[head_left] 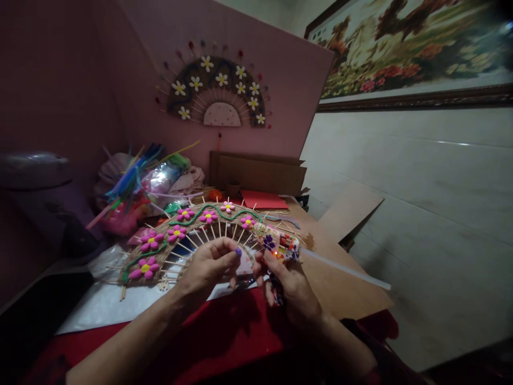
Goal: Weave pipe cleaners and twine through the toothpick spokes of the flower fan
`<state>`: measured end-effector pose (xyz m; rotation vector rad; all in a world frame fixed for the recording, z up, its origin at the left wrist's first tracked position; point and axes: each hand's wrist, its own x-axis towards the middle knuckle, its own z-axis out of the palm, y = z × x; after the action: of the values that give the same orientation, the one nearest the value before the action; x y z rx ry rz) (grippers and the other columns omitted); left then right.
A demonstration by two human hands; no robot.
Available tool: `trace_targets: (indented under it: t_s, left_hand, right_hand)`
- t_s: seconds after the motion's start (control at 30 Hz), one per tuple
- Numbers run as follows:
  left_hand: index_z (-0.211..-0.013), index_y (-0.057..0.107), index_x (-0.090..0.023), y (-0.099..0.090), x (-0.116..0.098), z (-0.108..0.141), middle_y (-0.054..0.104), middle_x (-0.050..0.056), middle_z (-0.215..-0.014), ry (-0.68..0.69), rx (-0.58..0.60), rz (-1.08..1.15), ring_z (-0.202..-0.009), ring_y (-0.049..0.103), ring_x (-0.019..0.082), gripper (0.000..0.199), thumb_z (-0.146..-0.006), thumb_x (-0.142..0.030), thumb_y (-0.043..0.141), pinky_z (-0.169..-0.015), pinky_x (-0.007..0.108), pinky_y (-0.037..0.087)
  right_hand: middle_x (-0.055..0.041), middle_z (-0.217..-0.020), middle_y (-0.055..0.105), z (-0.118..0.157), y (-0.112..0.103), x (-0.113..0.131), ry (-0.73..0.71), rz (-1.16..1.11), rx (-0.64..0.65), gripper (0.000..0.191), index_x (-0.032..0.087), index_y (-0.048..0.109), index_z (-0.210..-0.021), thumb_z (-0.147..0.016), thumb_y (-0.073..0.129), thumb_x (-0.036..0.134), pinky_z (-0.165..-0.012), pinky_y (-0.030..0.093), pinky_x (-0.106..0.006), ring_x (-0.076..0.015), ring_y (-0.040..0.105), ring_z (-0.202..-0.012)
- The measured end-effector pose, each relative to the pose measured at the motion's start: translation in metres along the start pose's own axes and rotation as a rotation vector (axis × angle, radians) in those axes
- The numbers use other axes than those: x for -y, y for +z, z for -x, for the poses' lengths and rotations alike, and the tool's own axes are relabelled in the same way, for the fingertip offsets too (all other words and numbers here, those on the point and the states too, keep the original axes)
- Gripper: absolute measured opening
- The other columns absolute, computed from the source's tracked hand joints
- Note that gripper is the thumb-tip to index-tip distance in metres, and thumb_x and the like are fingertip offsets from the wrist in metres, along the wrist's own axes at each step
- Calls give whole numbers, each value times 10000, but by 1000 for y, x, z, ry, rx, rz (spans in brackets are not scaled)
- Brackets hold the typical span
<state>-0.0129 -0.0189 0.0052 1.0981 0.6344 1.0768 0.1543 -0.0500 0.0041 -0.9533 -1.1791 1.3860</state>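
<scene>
My left hand (212, 262) is closed in a pinch in front of the fan-shaped craft piece. At its fingertips shows a small purple lump (238, 251). My right hand (294, 289) grips a floral-patterned object (276, 240) with a small glowing orange-red light; its exact kind is unclear. Behind both hands lies the half-round fan (160, 239), made of twine and wooden sticks. Pink flowers (146, 268) with yellow centres and a wavy green line decorate it. Its lower middle and right end are partly hidden by my hands and the floral object.
A similar fan with white flowers (222, 79) hangs on the pink board behind. Bagged craft supplies and coloured pipe cleaners (132, 182) pile up at the back left. Red paper (263, 200) and cardboard (256, 174) lie behind the fan. A brown board (340, 289) extends right, over red cloth.
</scene>
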Motion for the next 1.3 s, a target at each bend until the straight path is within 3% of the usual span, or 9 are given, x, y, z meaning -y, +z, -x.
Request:
trace_targets:
  t_s: [0.17, 0.33, 0.8, 1.13, 1.3]
  left_hand:
    - [-719, 536, -142, -9, -9, -3, 471, -48, -516, -61, 78, 97, -408, 398, 44, 285, -670, -312, 759, -365, 172, 401]
    - [-730, 553, -141, -19, -10, -6, 494, -32, -527, -73, 153, 101, -430, 424, 57, 237, -691, -276, 744, -366, 176, 416]
    - [-736, 569, -153, -20, -10, -6, 516, -31, -521, -96, 194, 14, -412, 441, 61, 192, -705, -260, 726, -364, 169, 386]
    - [-759, 562, -149, -22, -8, -6, 507, -35, -497, -84, 237, 19, -395, 422, 57, 183, -719, -248, 710, -368, 166, 367]
    - [-762, 560, -141, -22, -8, -6, 509, -32, -498, -83, 245, 37, -404, 424, 58, 174, -728, -238, 702, -371, 167, 381]
  right_hand:
    - [-20, -600, 588, 25, -10, 11, 25, 279, 112, 485, 132, 626, -722, -836, 493, 584, -369, 370, -171, -57, 478, -390]
    - [5, -513, 526, 39, -11, 19, 81, 403, 108, 515, 143, 637, -710, -826, 473, 618, -360, 322, -181, -64, 442, -380]
    - [-1, -629, 585, 36, -8, 20, -57, 223, 96, 268, 195, 664, -692, -811, 617, 430, -540, 427, -243, -120, 499, -576]
    - [0, -613, 551, 37, -8, 22, -22, 275, 140, 318, 183, 651, -750, -812, 585, 488, -551, 437, -240, -128, 503, -602]
    - [-4, -648, 551, 39, -6, 24, 32, 317, 84, 382, 154, 637, -781, -792, 594, 533, -561, 412, -234, -116, 487, -598]
